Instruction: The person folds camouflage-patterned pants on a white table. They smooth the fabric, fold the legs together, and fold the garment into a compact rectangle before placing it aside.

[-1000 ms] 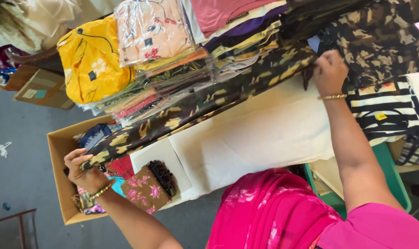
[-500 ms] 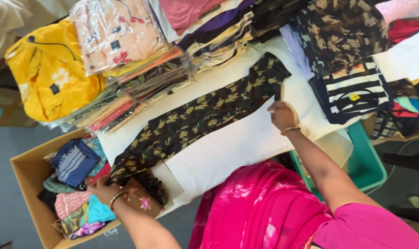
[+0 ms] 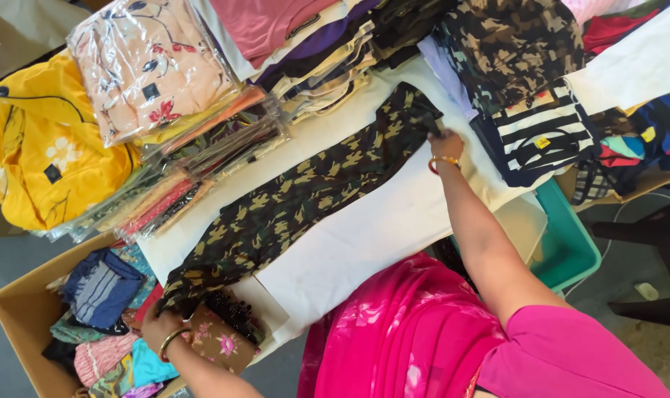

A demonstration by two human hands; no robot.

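A long dark camouflage garment point(image 3: 305, 195) lies stretched flat across a white-covered table point(image 3: 379, 228). My right hand point(image 3: 445, 144), with a bangle at the wrist, grips its upper end near a camouflage pile point(image 3: 512, 44). My left hand point(image 3: 158, 328), also bangled, holds its lower end at the table's corner, beside a small brown floral pouch point(image 3: 220, 343) with dark beads point(image 3: 235, 313) on it.
Plastic-wrapped folded clothes point(image 3: 150, 70) and a yellow garment point(image 3: 40, 147) are stacked at the table's far side. A cardboard box point(image 3: 10, 324) of mixed clothes stands at lower left. A striped top point(image 3: 537, 133) and a teal bin point(image 3: 571, 243) lie on the right.
The camouflage garment has been pulled down off the stacks and laid flat on the white cloth. Both hands have moved with its ends, and the view has shifted closer.
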